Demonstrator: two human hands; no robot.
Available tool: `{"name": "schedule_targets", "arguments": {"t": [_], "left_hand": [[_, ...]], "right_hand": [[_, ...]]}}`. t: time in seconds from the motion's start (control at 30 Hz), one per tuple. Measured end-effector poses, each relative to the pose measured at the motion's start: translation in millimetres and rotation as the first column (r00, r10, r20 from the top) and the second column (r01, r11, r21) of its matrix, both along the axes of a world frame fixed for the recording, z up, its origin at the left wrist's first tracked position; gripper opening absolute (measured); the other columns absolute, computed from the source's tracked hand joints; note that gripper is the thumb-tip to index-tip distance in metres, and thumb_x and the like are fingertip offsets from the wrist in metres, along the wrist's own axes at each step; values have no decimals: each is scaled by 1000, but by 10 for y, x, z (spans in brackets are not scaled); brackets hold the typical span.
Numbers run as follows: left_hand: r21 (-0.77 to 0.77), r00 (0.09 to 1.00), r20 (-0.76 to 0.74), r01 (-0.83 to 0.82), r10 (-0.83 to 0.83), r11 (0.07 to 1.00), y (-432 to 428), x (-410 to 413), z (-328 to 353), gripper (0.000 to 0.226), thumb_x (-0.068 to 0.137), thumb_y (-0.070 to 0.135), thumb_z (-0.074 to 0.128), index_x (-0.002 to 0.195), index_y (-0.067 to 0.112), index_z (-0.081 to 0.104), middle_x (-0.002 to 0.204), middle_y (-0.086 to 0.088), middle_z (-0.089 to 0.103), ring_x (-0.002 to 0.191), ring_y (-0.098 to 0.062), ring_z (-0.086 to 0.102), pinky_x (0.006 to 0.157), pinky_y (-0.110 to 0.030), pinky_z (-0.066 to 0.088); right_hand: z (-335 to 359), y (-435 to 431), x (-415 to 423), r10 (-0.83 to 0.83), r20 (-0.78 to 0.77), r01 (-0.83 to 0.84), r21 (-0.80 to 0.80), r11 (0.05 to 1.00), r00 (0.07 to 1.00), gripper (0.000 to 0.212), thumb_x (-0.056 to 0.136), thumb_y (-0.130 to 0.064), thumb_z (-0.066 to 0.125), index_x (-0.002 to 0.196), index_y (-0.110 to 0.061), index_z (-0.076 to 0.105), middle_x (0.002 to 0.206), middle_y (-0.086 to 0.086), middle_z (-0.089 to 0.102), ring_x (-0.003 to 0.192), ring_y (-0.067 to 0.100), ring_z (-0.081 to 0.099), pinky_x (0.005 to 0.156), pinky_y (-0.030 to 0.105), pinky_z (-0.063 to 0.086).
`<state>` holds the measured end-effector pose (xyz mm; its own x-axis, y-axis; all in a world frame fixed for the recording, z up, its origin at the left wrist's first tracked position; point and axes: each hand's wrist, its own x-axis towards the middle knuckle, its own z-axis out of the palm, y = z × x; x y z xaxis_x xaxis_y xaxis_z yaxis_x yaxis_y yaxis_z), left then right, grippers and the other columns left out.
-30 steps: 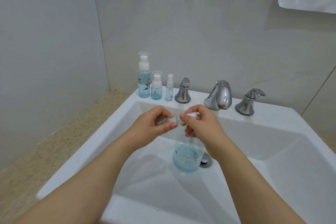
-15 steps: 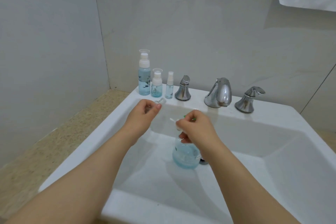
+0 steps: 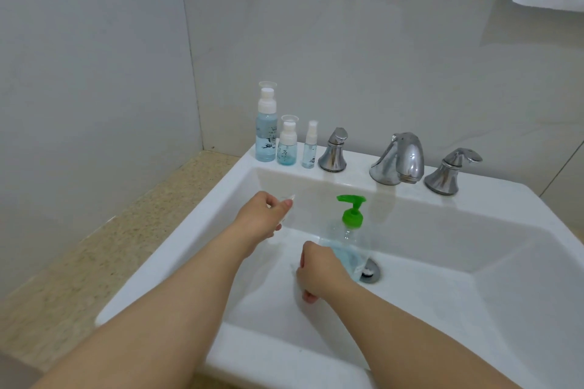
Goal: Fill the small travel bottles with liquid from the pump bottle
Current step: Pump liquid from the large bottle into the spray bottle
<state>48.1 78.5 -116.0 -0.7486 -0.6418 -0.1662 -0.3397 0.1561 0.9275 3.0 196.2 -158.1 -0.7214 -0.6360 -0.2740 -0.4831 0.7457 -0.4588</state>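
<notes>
In the sink [image 3: 474,224], the pump bottle [image 3: 351,226] stood just beside the right grip [image 3: 319,275], curled on what I cannot tell; the left grip [image 3: 265,218], apart, pinched a small clear piece [image 3: 289,198]

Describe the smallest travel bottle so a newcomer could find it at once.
On the back ledge of the white sink, three bottles stand in a row left of the faucet. The smallest travel bottle is rightmost, beside the left tap handle. It alone is thin with a narrow spray top.
</notes>
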Motion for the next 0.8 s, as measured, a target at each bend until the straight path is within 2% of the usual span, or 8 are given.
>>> {"name": "schedule_targets", "arguments": {"t": [0.13, 0.3, 0.43, 0.53, 0.6, 0.67, 0.73, 0.8], "left_hand": [[-10, 1000, 11, 21, -21, 1000, -4, -37, -15, 26, 88, 41, 54, 88, 16, 46, 110, -10, 60, 79, -16, 57, 71, -27, 47], [-3, 998, -27, 59, -59, 998, 9, -52, 17, 30, 89, 36, 53, 107, 13, 46, 103, -5, 53, 76, -12, 56, 70, -27, 46], [-35, 994, -67, 90, -92, 995, 31, -66, 11, 37, 87, 29, 59, 118, 14, 46, 82, 1, 52, 85, -19, 55, 81, -32, 45], [-90, 992, -63, 100, -106, 991, 50, -73, 2, 43, 86, 30, 61, 123, 11, 49, 87, 0, 54, 89, -17, 53, 82, -29, 43], [-130, 990, -57, 118, -127, 984, 79, -73, 11, 35, 87, 30, 60, 116, 13, 53, 84, 3, 52, 87, -16, 51, 84, -31, 45], [-139, 987, -55, 142, -150, 980, 131, -75, 29, 23, 88, 29, 57, 107, 18, 51, 87, 5, 51, 89, -16, 51, 86, -35, 47], [-139, 983, -53, 168, -177, 976, 203, -95, 53, 19, 89, 29, 55, 104, 21, 46, 95, 3, 52, 92, -16, 52, 87, -36, 49], [-182, 978, -48, 189, -201, 965, 275, -140, 60, 20, 89, 29, 56, 104, 22, 45, 101, 3, 54, 94, -16, 53, 86, -35, 49]], "right_hand": [[-3, -60, -21, -6, -23, 6, -24, 1000, 1000, 6, 88, -8, 44, 91, -12, 41, 105, 14, 58, 84, 21, 45, 65, 25, 35], [86, -19, -51, -13, 66, 20, -106, 994, 998, 15, 89, -19, 48, 90, -6, 56, 90, 16, 64, 79, 30, 62, 75, 39, 52], [461, 153, -166, -78, 65, 93, -273, 957, 995, 20, 87, -21, 49, 76, -8, 59, 76, 10, 67, 59, 25, 63, 63, 34, 54], [721, 336, -272, -317, -14, 269, -492, 828, 948, 23, 81, -20, 49, 61, -10, 52, 64, 7, 58, 64, 29, 52, 57, 30, 41], [775, 415, -291, -445, -98, 334, -523, 784, 890, 28, 81, -21, 47, 56, -16, 37, 57, 1, 43, 61, 24, 41, 51, 27, 28], [754, 434, -311, -520, -157, 356, -564, 745, 840, 29, 83, -23, 45, 58, -17, 33, 60, -1, 41, 62, 22, 38, 50, 27, 25], [694, 403, -369, -562, -53, 396, -654, 644, 825, 28, 86, -24, 44, 61, -19, 34, 65, -1, 44, 66, 22, 42, 54, 29, 30], [636, 350, -441, -522, 171, 471, -711, 522, 835, 28, 90, -29, 45, 63, -22, 40, 71, -2, 49, 76, 23, 48, 68, 35, 40]]}}
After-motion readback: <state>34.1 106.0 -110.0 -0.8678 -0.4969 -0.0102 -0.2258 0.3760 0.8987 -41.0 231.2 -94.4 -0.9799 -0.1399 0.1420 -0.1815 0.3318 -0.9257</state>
